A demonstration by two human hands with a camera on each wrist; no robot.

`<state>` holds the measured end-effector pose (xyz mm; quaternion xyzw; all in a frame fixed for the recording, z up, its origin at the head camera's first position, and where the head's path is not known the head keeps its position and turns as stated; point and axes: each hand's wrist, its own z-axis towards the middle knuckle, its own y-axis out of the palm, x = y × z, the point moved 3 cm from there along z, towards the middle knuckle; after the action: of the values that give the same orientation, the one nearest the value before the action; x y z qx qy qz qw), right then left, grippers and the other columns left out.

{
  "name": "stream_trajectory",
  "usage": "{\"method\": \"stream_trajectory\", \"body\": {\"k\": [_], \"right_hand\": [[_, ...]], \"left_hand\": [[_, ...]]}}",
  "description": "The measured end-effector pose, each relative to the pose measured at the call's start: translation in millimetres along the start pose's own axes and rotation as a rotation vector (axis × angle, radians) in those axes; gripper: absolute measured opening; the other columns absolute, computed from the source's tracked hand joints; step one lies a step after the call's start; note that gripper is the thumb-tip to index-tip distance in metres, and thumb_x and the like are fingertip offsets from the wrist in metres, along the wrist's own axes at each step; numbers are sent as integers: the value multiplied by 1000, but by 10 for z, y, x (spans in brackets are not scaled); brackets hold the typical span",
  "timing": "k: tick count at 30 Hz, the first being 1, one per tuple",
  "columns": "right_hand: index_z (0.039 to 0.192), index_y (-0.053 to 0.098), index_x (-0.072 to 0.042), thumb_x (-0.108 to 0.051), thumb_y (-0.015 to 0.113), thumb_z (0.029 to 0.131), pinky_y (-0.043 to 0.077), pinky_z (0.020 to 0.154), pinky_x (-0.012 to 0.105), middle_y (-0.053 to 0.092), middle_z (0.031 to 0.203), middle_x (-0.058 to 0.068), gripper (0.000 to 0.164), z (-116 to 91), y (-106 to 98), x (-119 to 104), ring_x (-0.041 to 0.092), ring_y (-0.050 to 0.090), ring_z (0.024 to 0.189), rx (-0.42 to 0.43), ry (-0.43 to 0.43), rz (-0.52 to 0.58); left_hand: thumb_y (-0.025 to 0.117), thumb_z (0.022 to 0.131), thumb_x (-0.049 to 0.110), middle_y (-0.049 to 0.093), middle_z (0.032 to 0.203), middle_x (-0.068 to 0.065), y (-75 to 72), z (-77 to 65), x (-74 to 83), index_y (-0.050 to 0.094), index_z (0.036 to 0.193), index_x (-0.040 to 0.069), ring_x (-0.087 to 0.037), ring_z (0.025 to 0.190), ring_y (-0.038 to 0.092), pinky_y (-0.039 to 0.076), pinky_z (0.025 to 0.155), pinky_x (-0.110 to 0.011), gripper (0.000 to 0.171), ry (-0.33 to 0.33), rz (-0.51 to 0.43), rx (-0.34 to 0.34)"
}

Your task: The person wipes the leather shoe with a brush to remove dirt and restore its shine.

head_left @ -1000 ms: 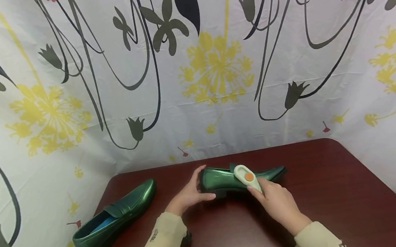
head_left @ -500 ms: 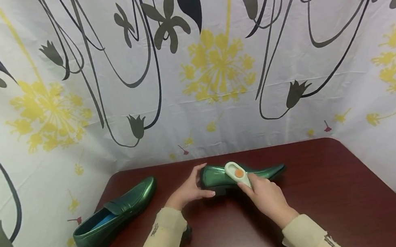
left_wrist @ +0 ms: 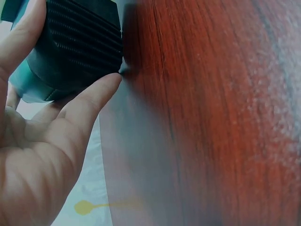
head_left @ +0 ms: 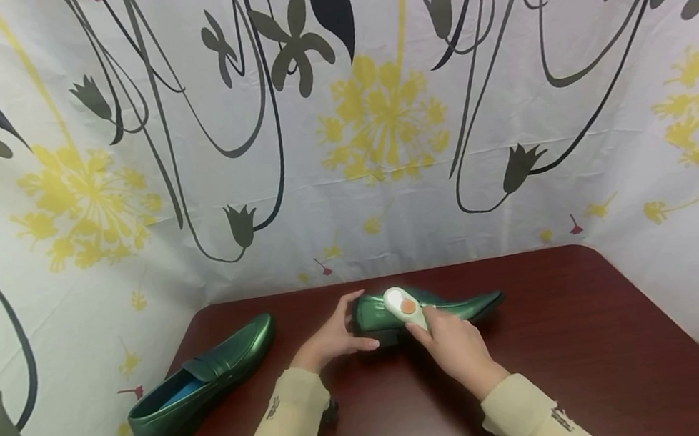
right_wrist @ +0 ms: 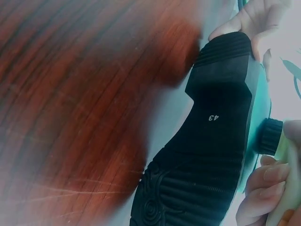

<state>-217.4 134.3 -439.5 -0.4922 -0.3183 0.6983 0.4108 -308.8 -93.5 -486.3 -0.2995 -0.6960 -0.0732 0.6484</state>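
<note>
A shiny green loafer (head_left: 376, 312) lies tipped on its side near the table's back edge, toe to the right. My left hand (head_left: 332, 338) grips its heel end, thumb on one side and fingers on the other. In the left wrist view the ridged black heel (left_wrist: 84, 40) sits between thumb and fingers. My right hand (head_left: 458, 349) holds a small pale-green brush (head_left: 403, 304) with an orange spot on its back. Black bristles (right_wrist: 270, 136) meet the upper's side in the right wrist view, where the black sole (right_wrist: 211, 122) faces the camera, marked 43.
A matching green loafer (head_left: 206, 382) stands upright at the table's left, its blue lining showing. Part of a dark object (head_left: 331, 416) pokes out beside my left sleeve. Behind the dark red-brown table (head_left: 597, 348) hangs a white flower-patterned cloth (head_left: 402, 226).
My right hand has moved the brush left along the loafer's side, from the middle toward the heel. The left hand keeps its grip in the same place.
</note>
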Motion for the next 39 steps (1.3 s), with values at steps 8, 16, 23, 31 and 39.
{"method": "stream_trajectory", "body": {"k": [8,16,23,31,39], "right_hand": [[99,64,-9,-41,67,96,49,54,42,66,79,6,32,31,67,-99,25,63,66,12,-26,-14],[105,66,-6,-39,70,95,50,54,42,69,80,8,35,66,126,-210,25,63,64,25,-69,-52],[101,65,-6,-39,70,95,48,50,40,67,76,7,34,83,134,-293,25,62,60,25,-94,-68],[105,67,-7,-41,70,95,49,50,38,68,76,5,36,78,148,-318,23,63,60,33,-125,-79],[106,66,-8,-41,70,95,46,48,37,67,76,4,36,49,165,-348,22,60,56,25,-125,-79]], "left_hand": [[90,76,17,42,153,-17,16,-3,1,23,154,38,-33,133,50,56,95,-46,106,35,-17,-5],[89,78,16,45,151,-15,26,8,-19,22,154,38,-31,134,50,55,99,-45,104,64,-7,-1],[89,77,16,48,150,-13,27,20,-35,21,157,34,-30,137,49,48,107,-51,106,108,11,12],[89,78,16,38,157,-16,52,2,-24,13,160,34,-37,142,43,42,111,-57,113,116,29,55],[89,78,19,44,152,-20,6,-55,-24,21,160,32,-39,130,54,48,105,-54,107,93,24,103]]}}
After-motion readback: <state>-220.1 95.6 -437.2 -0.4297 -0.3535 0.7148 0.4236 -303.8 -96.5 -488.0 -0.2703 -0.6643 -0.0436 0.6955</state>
